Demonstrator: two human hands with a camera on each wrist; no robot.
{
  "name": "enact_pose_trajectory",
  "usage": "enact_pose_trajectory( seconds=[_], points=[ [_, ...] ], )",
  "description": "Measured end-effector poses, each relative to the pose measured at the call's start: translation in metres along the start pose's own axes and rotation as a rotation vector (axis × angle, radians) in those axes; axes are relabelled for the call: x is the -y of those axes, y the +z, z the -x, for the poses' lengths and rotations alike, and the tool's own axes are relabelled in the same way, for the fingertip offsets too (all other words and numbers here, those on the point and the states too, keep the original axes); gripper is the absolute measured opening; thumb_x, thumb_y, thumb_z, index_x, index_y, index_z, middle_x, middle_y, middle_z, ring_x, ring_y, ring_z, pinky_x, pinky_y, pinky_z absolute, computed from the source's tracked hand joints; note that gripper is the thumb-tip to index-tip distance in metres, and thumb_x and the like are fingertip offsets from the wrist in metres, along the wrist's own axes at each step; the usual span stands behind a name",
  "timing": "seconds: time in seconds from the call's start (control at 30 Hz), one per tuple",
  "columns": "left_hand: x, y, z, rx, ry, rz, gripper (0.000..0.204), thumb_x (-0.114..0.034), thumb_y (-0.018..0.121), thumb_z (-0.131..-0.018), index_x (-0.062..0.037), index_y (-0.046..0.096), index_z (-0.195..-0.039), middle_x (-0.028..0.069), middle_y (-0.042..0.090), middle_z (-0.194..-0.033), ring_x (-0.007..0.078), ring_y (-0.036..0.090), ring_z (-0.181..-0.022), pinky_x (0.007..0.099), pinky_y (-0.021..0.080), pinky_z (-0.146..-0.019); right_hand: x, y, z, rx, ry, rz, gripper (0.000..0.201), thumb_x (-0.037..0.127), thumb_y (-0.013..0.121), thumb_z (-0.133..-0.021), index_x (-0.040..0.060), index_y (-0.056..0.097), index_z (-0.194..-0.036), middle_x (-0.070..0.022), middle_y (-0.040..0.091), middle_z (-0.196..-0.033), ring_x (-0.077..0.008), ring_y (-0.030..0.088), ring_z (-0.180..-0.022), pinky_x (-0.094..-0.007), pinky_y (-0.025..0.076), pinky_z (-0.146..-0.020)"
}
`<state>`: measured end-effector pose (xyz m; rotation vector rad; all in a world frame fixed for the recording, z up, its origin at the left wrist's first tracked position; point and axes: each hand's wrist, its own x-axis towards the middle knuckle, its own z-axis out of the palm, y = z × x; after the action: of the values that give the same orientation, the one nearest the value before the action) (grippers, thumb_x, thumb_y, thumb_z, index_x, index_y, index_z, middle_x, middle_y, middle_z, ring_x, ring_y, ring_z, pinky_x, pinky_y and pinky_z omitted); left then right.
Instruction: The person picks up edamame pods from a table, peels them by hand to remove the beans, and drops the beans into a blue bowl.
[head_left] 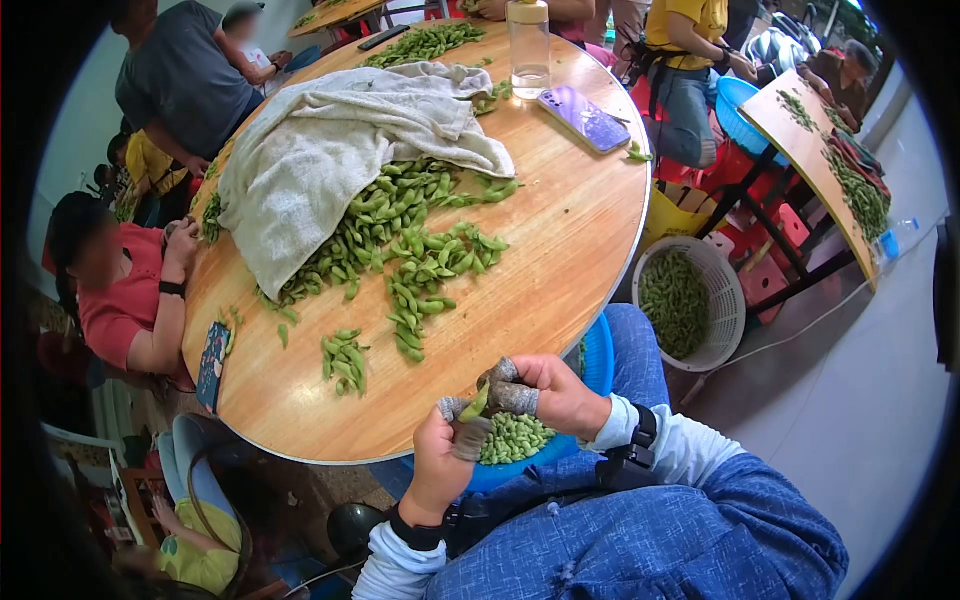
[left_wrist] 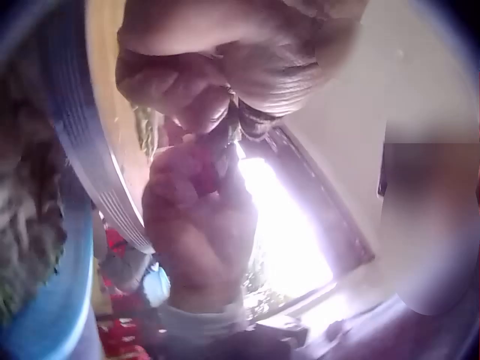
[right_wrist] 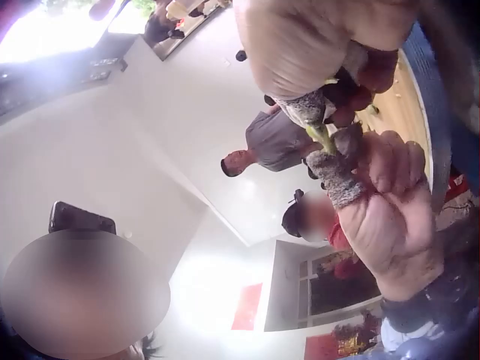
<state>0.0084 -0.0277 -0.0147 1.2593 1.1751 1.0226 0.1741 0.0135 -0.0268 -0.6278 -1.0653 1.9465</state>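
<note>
In the head view a green pod (head_left: 476, 404) is pinched by the left hand (head_left: 447, 452), whose thumb and fingers wear grey coverings. The right hand (head_left: 558, 393), its fingertips also wrapped, has its fingers curled close by at the pod's upper end. In the right wrist view both hands meet at the pod (right_wrist: 322, 136), the left hand (right_wrist: 390, 206) below and the right hand (right_wrist: 315, 45) above. Under the hands, shelled green beans (head_left: 515, 438) lie in a blue basin (head_left: 598, 362). Whether the right fingertips grip the pod is partly hidden.
On the round wooden table (head_left: 540, 270) lie piled pods (head_left: 385, 215), a grey cloth (head_left: 310, 150), a purple phone (head_left: 585, 118) and a clear bottle (head_left: 529, 55). A white basket (head_left: 728, 318) of pods stands on the floor at right. Several people sit or stand around.
</note>
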Motion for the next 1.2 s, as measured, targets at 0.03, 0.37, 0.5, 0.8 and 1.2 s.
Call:
enact_pose_trajectory(
  seconds=[0.03, 0.37, 0.5, 0.8, 1.2],
  points=[
    [-0.001, 0.000, 0.000, 0.005, 0.070, -0.190, 0.018, -0.020, 0.054, -0.085, -0.0025, 0.053, -0.087, -0.0003, 0.054, -0.073, 0.0048, 0.043, -0.059, 0.0170, 0.033, -0.051, 0.003, 0.002, 0.000, -0.003, -0.013, 0.047, 0.016, 0.014, 0.054, -0.085, 0.0005, 0.055, -0.093, -0.0004, 0.057, -0.085, -0.0074, 0.051, -0.080, -0.0239, 0.043, -0.072],
    [0.004, -0.002, 0.000, 0.103, -0.219, 0.657, 0.030, -0.031, 0.048, -0.088, -0.0016, 0.054, -0.087, 0.0017, 0.052, -0.068, 0.0063, 0.035, -0.048, 0.0204, 0.027, -0.043, -0.006, -0.004, -0.006, 0.175, -0.098, -0.018, 0.017, 0.013, 0.054, -0.086, -0.0006, 0.054, -0.095, -0.0005, 0.057, -0.087, -0.0079, 0.051, -0.080, -0.0243, 0.043, -0.073],
    [-0.001, -0.006, -0.001, 0.135, -0.314, 0.723, 0.026, -0.025, 0.046, -0.089, -0.0004, 0.054, -0.086, 0.0014, 0.052, -0.068, 0.0059, 0.037, -0.051, 0.0205, 0.029, -0.045, -0.011, -0.006, -0.007, 0.195, -0.067, -0.092, 0.018, 0.015, 0.054, -0.086, 0.0000, 0.055, -0.095, 0.0002, 0.057, -0.087, -0.0084, 0.052, -0.080, -0.0245, 0.043, -0.074],
    [-0.006, -0.005, -0.002, 0.017, -0.005, -0.019, 0.009, -0.007, 0.049, -0.084, 0.0010, 0.052, -0.085, -0.0002, 0.053, -0.072, 0.0057, 0.046, -0.065, 0.0209, 0.039, -0.059, 0.024, 0.008, 0.000, 0.083, -0.262, 0.793, 0.016, 0.000, 0.057, -0.069, -0.0021, 0.055, -0.084, -0.0163, 0.057, -0.072, -0.0277, 0.057, -0.066, -0.0327, 0.044, -0.059],
    [0.019, -0.003, 0.005, 0.005, -0.137, 0.166, 0.022, 0.004, 0.038, -0.074, 0.0026, 0.053, -0.090, 0.0005, 0.052, -0.075, 0.0064, 0.046, -0.070, 0.0201, 0.039, -0.062, 0.019, 0.012, 0.005, 0.100, -0.296, 0.860, 0.013, 0.005, 0.061, -0.068, 0.0002, 0.055, -0.079, -0.0190, 0.055, -0.071, -0.0381, 0.053, -0.067, -0.0385, 0.043, -0.056]
  ],
)
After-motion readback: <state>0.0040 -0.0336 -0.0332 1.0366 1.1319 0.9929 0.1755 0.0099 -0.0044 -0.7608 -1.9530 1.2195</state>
